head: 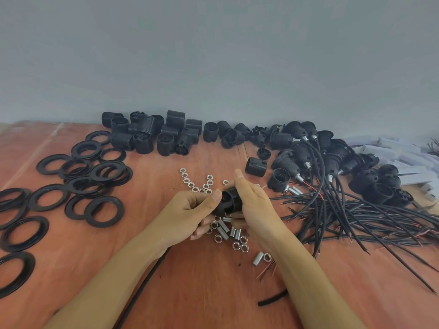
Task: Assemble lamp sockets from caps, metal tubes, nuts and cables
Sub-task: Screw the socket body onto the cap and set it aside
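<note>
Tabletop point(190, 286); socket point(228, 198) between both grips point(190, 211) point(253, 203)

One wide-angle view from the person's head, facing forward and down across the table point(202, 293); the left hand point(187, 214) and right hand point(254, 205) lie near, low centre; the wall point(213, 55) fills the upper half; edges seem bowed, probably lens distortion.
</note>
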Tool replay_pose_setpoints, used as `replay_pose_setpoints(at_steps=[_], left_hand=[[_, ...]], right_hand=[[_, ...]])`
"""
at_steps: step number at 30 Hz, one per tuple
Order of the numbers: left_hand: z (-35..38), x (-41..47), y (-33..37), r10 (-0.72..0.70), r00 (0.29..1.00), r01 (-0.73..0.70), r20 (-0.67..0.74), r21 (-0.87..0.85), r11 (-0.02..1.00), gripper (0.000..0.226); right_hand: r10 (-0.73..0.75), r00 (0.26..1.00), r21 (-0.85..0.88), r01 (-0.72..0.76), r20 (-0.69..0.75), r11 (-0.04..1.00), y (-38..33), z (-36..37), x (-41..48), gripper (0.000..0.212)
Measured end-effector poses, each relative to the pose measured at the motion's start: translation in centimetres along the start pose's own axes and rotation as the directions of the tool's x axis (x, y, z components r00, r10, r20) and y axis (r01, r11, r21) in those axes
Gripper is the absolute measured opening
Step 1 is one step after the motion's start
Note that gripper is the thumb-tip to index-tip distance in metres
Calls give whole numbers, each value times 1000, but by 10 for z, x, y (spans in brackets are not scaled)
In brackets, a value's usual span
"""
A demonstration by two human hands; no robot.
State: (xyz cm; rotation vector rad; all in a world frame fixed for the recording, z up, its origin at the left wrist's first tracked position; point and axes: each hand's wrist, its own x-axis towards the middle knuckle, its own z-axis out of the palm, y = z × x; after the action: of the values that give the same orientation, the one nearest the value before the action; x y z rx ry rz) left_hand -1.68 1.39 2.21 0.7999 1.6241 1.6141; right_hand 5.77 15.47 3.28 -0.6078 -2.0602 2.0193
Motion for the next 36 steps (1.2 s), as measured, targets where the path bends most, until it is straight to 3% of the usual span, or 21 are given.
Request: replay_pose_setpoints(at_steps=[11,17,20,23,27,32,34,36], left_hand=[[2,3,-6,-54,999,53,-9,-78,996,44],[3,2,-5,-19,1000,19,-14,-8,1000,38],[2,2,-7,11,1000,-9,-27,50,999,42],[2,1,-7,62,996,-55,-58,123,991,33],[1,2,-8,122,988,-108,-91,149,983,32],[6,1,-10,318,944,-261,-90,386,885,24],[8,1,-10,404,908,-301,-109,499,813,33],[7,0,-9,464,879,-314,-109,601,735,45]], right_hand=[[1,998,-81,-6,-65,997,3,0,2,50],[-121,987,-194,99,-103,976,2,2,3,59],[-213,969,-265,173,-128,948,2,5,2,53],[-285,949,-346,226,-131,911,6,8,3,41],[-241,969,-211,224,-57,951,8,6,4,43],[-130,989,-21,128,-67,992,7,2,2,20],[-146,985,-72,140,-87,987,7,1,3,16],[-244,964,-194,221,-103,956,6,2,3,27]])
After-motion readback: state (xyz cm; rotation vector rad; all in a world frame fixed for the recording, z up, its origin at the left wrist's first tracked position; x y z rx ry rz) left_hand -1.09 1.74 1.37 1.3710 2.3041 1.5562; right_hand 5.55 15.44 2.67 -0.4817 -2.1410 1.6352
